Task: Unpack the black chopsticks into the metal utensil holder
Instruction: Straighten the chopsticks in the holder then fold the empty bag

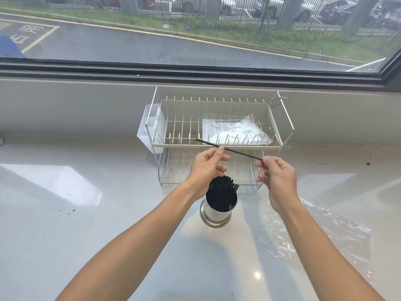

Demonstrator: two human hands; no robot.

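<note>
Behind hands (238, 170), rack (219, 146) partly hides bag (234, 129).

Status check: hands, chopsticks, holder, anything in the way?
Left hand and right hand pinch one black chopstick. Metal utensil holder holds the rest. Nothing blocks its mouth.

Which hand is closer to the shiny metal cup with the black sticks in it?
Left. The left hand is right above the metal cup, just over its sticks. The right hand is off to the cup's right, farther away.

One head-worn camera looks forward and down over the worktop (91, 213). It sits close, facing the window (195, 29).
</note>
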